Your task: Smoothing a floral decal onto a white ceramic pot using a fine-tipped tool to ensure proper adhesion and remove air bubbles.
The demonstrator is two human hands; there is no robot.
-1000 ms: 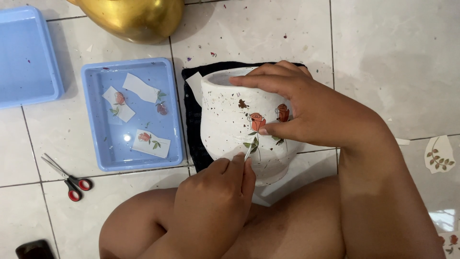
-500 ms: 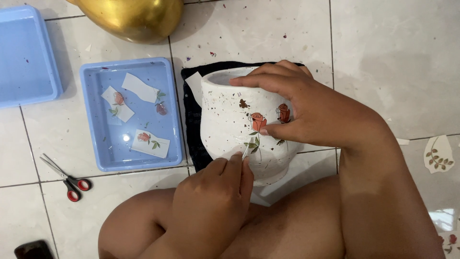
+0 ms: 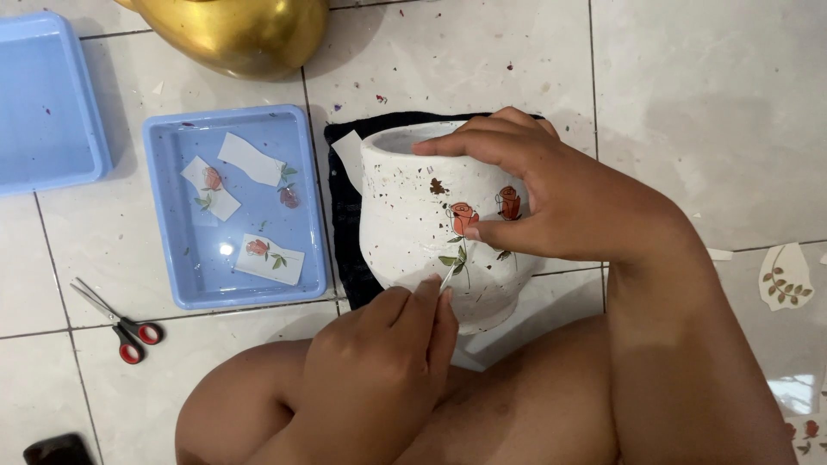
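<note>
Nearest the camera, the left hand [image 3: 379,370] pinches a thin strip of backing paper [image 3: 447,277] between thumb and fingertips at the lower wall of the white pot [image 3: 413,232]; over the last second that strip has slid slightly lower and the hand has crept up against the pot, so the rose decal [image 3: 463,220] seems to be freeing itself onto the clay. The right hand [image 3: 551,194] stays wrapped over the rim, its grip closed on the pot, thumb pressing beside the rose. The pot lies tilted on a dark cloth [image 3: 345,215] on the tiled floor. Left, just beside the cloth, a blue tray [image 3: 297,120] of water holds cut decals; red-handled scissors [image 3: 121,323] lie nearer. Farther off, a gold vessel [image 3: 241,30]; bare tiles open to the right.
</note>
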